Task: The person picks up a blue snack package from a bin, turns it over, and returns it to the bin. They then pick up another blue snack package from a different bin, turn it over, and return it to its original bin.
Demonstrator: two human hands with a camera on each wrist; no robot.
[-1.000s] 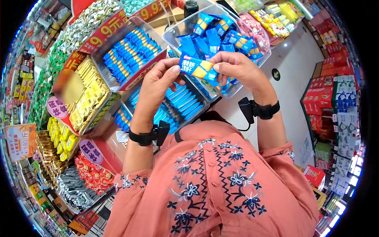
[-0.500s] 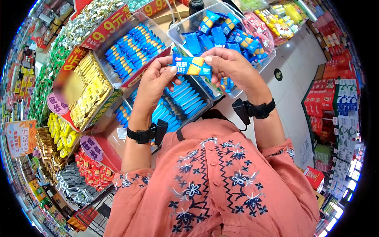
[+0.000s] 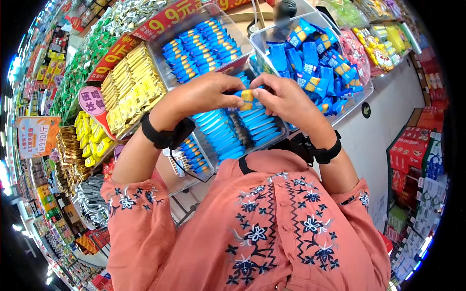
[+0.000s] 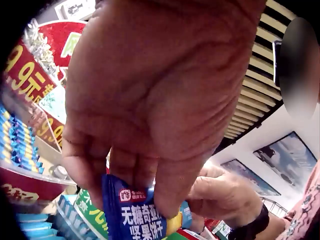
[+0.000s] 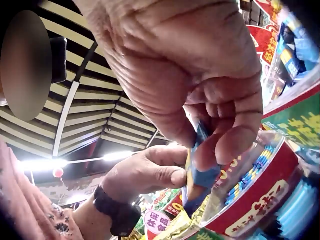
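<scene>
A small blue biscuit packet [image 3: 247,99] is held between the two hands above a tray of light-blue packets [image 3: 213,127]. The left hand [image 3: 208,96] pinches its left end with thumb and fingers; the right hand [image 3: 284,98] pinches the other end. Seen from the left wrist, the packet [image 4: 135,210] shows white printing, its far end partly hidden by the left thumb. In the right wrist view the packet [image 5: 196,182] is seen at a steep angle, gripped by the right thumb and fingertips, with the left hand [image 5: 145,170] beside it.
A clear bin [image 3: 365,97] of loose blue packets stands behind the right hand. Rows of blue packets [image 3: 199,48] and yellow packets [image 3: 136,87] lie behind and left. Red price strips [image 3: 165,20] edge the bins; the floor [image 3: 393,104] shows at the right.
The view has shifted, so the bins sit farther right in it. The left forearm is now angled more outward. Both hands still hold the packet, which sits lower over the light-blue packets.
</scene>
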